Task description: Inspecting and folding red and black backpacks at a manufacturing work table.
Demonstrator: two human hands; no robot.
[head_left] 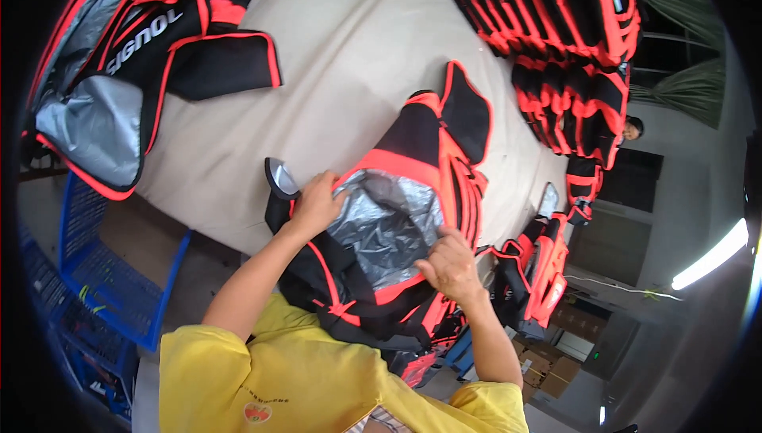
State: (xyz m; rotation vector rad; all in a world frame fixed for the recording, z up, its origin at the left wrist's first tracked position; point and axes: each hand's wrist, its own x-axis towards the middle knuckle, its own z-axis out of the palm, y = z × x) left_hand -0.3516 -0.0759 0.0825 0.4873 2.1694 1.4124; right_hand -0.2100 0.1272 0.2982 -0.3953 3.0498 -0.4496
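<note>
Head view: I see a person in a yellow shirt point(317, 377), and both arms reach forward to one bag.
Left hand point(319, 204): its fingers are closed on the left rim of the bag.
Right hand point(454, 268): its fingers are bent and grip the right rim, with the thumb toward the inside.
Bag point(405, 159): black with bright coral edges, it lies on the table point(341, 60), its mouth open between the two hands.
Lining point(377, 223): silver and wrinkled, it shows between the fingers.
Small flap point(282, 177): silver inside, just left of the left fingers.
Second bag point(222, 68): well apart, beyond the left fingers and to their left.
Piled bags point(548, 4): in rows, far beyond the right fingers.
Blue crate point(169, 294): left of the left fingers, lower than the table.
Cartons point(549, 369): behind the right forearm, to the right of it.
Lamp point(710, 254): lit, far right of the right fingers.
</note>
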